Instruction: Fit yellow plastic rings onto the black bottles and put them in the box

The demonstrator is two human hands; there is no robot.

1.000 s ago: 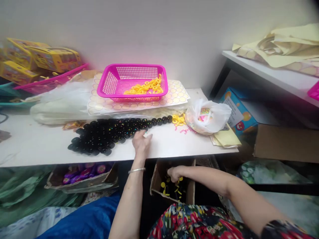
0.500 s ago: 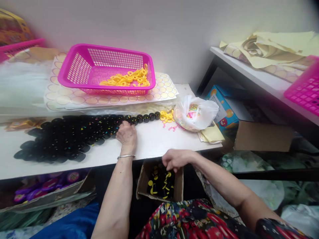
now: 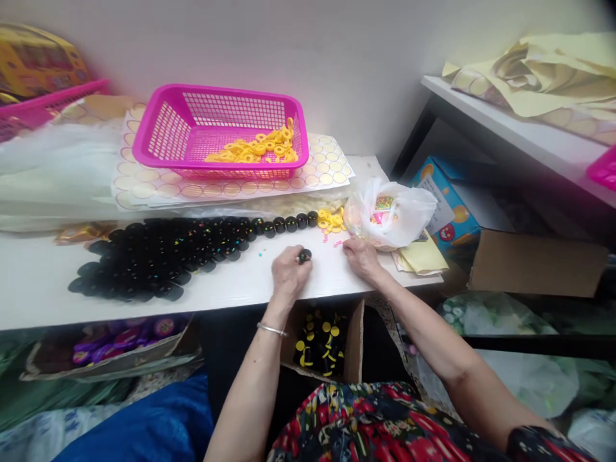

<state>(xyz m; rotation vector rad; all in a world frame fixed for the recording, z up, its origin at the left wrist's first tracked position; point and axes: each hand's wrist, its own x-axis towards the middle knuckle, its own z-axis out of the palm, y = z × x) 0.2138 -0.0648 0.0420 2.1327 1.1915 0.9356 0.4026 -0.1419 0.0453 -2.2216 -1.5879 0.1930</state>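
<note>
Upright in the closed fingers of my left hand [image 3: 289,273] is a small black cylindrical container [image 3: 305,256], its top end facing up. My right hand [image 3: 363,258] has its fingertips pinched together on the white table [image 3: 240,279], beside small pink pieces [image 3: 337,243] and a white plastic bag [image 3: 409,208] of colourful bits. Whatever the pinch holds is hidden. Behind the hands, similar black containers [image 3: 154,256] stand in a large cluster that narrows to a single row. That row ends near a pile of yellow rings [image 3: 331,220].
A pink basket [image 3: 221,165] with yellow rings rests on printed sheets at the back. Below the table edge, a cardboard box [image 3: 356,340] holds black pieces with yellow ends. A blue carton [image 3: 445,205] and a shelf [image 3: 505,122] stand to the right.
My left hand has left the black row and moved right, now with a container in it. My right hand has risen from the cardboard box to the pink pieces on the table.
</note>
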